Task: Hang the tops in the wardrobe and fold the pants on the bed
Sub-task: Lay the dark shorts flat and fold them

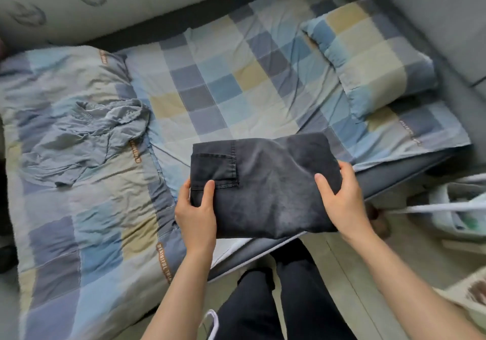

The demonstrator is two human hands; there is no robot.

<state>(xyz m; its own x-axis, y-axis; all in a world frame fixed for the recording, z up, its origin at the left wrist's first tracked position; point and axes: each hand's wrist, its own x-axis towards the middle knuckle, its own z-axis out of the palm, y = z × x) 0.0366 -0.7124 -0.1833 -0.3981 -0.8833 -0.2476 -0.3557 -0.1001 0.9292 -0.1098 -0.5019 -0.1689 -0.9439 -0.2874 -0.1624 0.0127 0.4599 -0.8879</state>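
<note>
Folded dark pants (264,185) sit at the near edge of the bed (236,97). Left hand (196,208) grips the pants' left side, thumb on top. Right hand (339,195) grips the right side, thumb on top. Crumpled grey-blue garment (86,131) lies on the quilt (79,221) toward the bed's left edge. 1 checked pillow (368,58) lies near the far right corner.

Both hands (268,202) gripping folded pants (263,184) — checked bed (236,81)

Folded jeans (263,184) sit at the bed's (236,81) near edge, left hand (196,213) and right hand (342,200) gripping opposite sides. A crumpled shirt (86,142) lies left on the quilt (65,208); a pillow (373,60) lies behind, right.
</note>
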